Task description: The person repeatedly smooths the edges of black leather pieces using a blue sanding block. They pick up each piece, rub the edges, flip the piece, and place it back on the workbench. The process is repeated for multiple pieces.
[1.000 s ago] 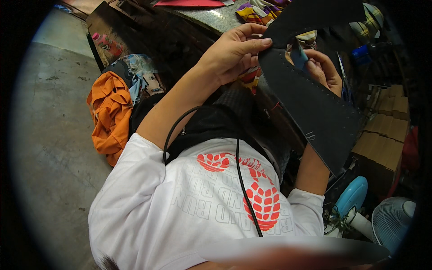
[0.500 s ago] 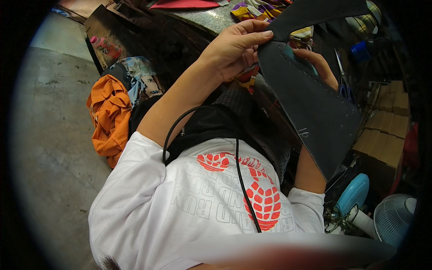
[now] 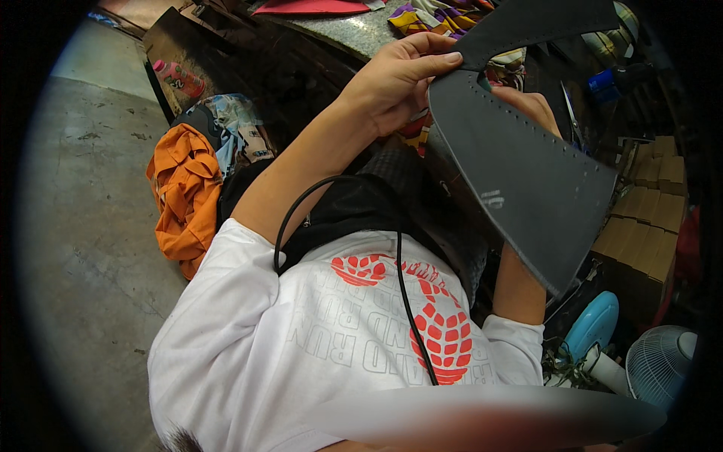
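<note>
A dark, flat sheet (image 3: 520, 166) that looks like leather hangs in front of me at the upper right. Small holes or studs run along its edges, and a pale mark is written on its lower part. My left hand (image 3: 399, 79) pinches its left edge at the narrow waist between thumb and fingers. Behind the sheet is my right hand (image 3: 531, 109), its bent fingers at the upper edge; the palm is hidden. A bit of something green shows beside the right fingertips, too covered to name.
Scissors (image 3: 571, 113) lie beyond my right hand, near a blue cylindrical object (image 3: 602, 87). Stacked brown boxes (image 3: 640, 218), a light-blue round object (image 3: 591, 324) and a fan (image 3: 663, 365) stand at right. Orange cloth (image 3: 184, 196) and a pink bottle (image 3: 179, 77) are at left.
The sheet's lower part has tilted and swung slightly right, catching more light. My right fingers have curled closer to its upper edge. My left hand keeps its pinch.
</note>
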Motion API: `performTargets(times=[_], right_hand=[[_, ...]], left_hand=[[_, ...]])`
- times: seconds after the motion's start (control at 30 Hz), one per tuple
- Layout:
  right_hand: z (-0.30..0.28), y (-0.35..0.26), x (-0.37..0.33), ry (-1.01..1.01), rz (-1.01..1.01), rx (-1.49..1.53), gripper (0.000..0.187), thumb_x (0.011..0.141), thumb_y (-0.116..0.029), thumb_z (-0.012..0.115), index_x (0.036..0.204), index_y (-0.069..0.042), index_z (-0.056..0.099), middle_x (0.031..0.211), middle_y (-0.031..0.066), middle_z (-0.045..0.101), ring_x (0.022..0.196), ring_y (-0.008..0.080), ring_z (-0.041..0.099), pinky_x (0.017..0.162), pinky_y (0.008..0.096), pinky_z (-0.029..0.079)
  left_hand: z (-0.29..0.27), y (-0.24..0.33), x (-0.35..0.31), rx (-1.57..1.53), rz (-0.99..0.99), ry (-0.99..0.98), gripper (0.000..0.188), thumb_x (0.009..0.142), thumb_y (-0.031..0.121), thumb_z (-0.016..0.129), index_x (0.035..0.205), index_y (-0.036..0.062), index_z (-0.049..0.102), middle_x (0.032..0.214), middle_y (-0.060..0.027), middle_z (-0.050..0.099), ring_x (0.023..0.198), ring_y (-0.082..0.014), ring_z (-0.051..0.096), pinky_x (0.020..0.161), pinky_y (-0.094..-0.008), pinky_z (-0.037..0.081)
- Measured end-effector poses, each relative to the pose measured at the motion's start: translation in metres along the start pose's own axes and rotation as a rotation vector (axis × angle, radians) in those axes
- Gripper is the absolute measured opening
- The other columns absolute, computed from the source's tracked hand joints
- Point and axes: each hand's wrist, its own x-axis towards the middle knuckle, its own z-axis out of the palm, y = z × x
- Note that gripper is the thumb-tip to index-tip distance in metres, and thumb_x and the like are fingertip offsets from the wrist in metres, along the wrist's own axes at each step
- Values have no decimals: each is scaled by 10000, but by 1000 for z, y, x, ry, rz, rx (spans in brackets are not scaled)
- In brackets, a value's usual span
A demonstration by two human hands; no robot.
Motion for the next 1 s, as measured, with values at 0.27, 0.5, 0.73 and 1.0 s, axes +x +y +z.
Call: performTargets(times=[0.27, 0.5, 0.73, 1.0], right_hand=[[6, -5, -4, 97, 424, 702, 347, 855, -89, 726, 1179, 18, 662, 1148, 129, 658, 994, 182, 665, 891, 306, 543], [13, 2, 7, 205, 665, 390, 297, 887, -145, 742, 1177, -98, 698, 1047, 33, 692, 975, 128, 641, 862, 262, 512], [12, 6, 5, 173, 673, 351, 278, 910, -134, 718, 1176, -66, 676, 948, 19, 664, 846, 73, 621, 763, 220, 499], [7, 5, 4, 254, 511, 390, 218, 921, -126, 695, 1127, -53, 705, 1020, 44, 706, 974, 130, 643, 897, 276, 494]], left_hand=[[-5, 2, 7, 45, 29, 15, 286, 965, 134, 650, 1226, 39, 582, 1033, -70, 696, 864, -102, 708, 760, -209, 598], [5, 4, -1, 52, 72, 88, 466, 910, 177, 730, 1240, -39, 481, 1073, -118, 663, 916, -147, 706, 777, -253, 618], [13, 0, -37, 55, -193, -61, 510, 920, 156, 706, 1295, -47, 426, 1114, -174, 657, 995, -230, 699, 855, -314, 606], [10, -7, -20, -83, -34, 40, 297, 1020, 131, 533, 1298, 26, 521, 1143, -116, 679, 1006, -195, 699, 878, -350, 591]])
